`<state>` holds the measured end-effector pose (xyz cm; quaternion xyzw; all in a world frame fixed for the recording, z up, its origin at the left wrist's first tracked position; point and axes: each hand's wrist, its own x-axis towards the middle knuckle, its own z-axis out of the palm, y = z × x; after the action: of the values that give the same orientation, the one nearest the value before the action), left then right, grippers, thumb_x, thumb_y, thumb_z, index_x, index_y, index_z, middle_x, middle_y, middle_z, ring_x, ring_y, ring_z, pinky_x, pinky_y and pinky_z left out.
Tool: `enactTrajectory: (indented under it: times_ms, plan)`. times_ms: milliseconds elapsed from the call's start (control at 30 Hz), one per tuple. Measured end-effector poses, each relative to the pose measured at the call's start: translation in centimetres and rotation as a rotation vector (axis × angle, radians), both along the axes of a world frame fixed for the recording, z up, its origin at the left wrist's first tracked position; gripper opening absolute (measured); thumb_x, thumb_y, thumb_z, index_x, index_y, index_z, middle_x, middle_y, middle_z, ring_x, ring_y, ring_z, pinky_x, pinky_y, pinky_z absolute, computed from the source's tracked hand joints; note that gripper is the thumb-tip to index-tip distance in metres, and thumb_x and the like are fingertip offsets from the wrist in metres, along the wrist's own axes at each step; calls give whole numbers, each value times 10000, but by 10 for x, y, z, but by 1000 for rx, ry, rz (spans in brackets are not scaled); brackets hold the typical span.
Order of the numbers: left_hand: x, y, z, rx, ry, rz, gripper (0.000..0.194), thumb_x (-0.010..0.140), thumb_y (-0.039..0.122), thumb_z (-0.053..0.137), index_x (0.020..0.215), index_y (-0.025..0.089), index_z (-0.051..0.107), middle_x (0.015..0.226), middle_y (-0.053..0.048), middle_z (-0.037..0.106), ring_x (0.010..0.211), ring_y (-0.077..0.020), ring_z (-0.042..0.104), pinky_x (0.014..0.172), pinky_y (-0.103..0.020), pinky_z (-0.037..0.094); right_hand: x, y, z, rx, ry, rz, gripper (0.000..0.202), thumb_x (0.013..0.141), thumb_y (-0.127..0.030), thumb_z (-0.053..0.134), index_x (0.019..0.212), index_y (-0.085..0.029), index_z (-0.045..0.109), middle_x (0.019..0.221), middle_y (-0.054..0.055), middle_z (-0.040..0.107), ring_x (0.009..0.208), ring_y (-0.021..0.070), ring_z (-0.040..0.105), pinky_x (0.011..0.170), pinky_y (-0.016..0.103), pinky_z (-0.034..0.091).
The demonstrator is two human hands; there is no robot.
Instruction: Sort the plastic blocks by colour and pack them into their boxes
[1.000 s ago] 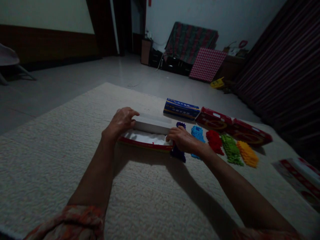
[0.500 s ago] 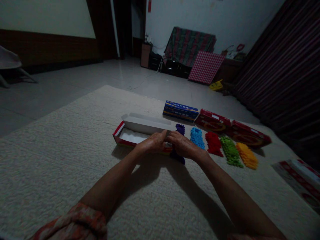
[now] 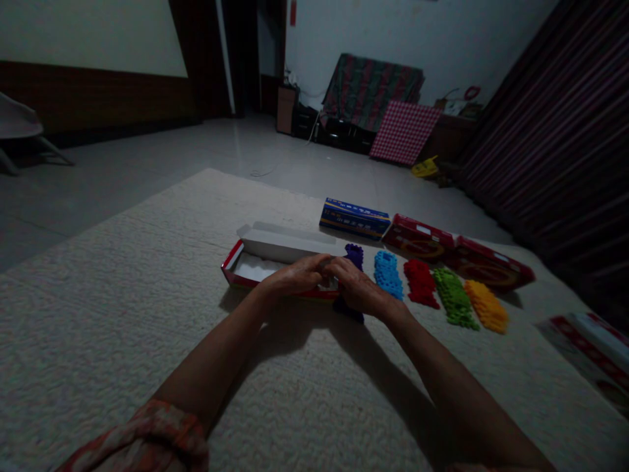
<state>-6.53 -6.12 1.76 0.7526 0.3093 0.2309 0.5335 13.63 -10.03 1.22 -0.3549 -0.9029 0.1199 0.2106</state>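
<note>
A long, red-edged cardboard box (image 3: 234, 280) lies open on the pale mat, its long lid flap tilted back and white material inside. At its right end my left hand (image 3: 308, 272) is closed, with bent fingers on the box. My right hand (image 3: 354, 283) meets it there, curled over the same end; the fingertips of both are partly hidden. Beside and partly under my right hand lies a dark purple bundle of small pieces (image 3: 354, 253). Further right is a light blue bundle (image 3: 388, 272), apart from my hand.
Red (image 3: 421, 283), green (image 3: 455, 297) and orange (image 3: 485, 305) bundles continue the row to the right. Behind them stand a blue box (image 3: 354, 218) and two dark red boxes (image 3: 417, 237). A red and white package (image 3: 597, 347) lies at the mat's right edge.
Both hands have shifted slightly at the box's right end. The grey-brown flap seen between them before is no longer visible. The bundles have stayed in place.
</note>
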Motion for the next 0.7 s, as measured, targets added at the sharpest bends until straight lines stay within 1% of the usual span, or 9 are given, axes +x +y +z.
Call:
enactTrajectory:
  times_ms: [67, 133, 267, 400, 533, 700]
  plan:
    - [0, 1, 0, -42, -6, -22, 608, 700, 77, 557, 1301, 172, 573, 1148, -110, 699, 1015, -233, 634, 809, -322, 531, 1, 0, -1, 6, 22, 11, 469, 727, 104, 405, 1049, -213, 530, 1091, 82, 559, 1092, 213, 512, 942, 399, 472]
    - [0, 2, -1, -95, -17, -17, 671, 694, 82, 585, 1356, 186, 547, 1152, -107, 699, 999, -226, 627, 806, -319, 522, 2, 1, -3, 18, 41, 21, 464, 726, 106, 403, 1038, -212, 529, 1079, 79, 558, 1078, 212, 514, 935, 400, 474]
    - [-3, 2, -2, -275, -59, 12, 838, 709, 122, 631, 1510, 192, 396, 1117, -102, 708, 941, -216, 620, 758, -316, 495, 4, 3, -8, 54, 79, 32, 473, 718, 110, 401, 1041, -214, 521, 1047, 77, 552, 1040, 216, 516, 897, 396, 483]
    - [-4, 0, 4, -444, -79, 38, 969, 697, 103, 639, 1584, 172, 256, 1075, -99, 724, 930, -211, 611, 759, -317, 465, 4, 4, -12, 77, 95, 33, 473, 711, 111, 392, 1025, -223, 507, 1033, 74, 547, 1030, 221, 517, 880, 393, 482]
    - [-3, -1, 5, -499, -107, 52, 1020, 684, 83, 641, 1604, 156, 206, 1047, -102, 731, 921, -215, 617, 773, -328, 457, 3, 5, -16, 91, 115, 20, 469, 705, 114, 377, 1003, -225, 500, 1016, 70, 542, 1000, 218, 518, 848, 372, 480]
    - [-4, 0, 2, -521, -185, 28, 1005, 689, 97, 658, 1598, 199, 241, 1020, -86, 719, 942, -225, 630, 770, -329, 456, 3, 4, -16, 93, 134, -17, 435, 730, 101, 386, 988, -230, 504, 1014, 70, 545, 996, 214, 540, 840, 350, 485]
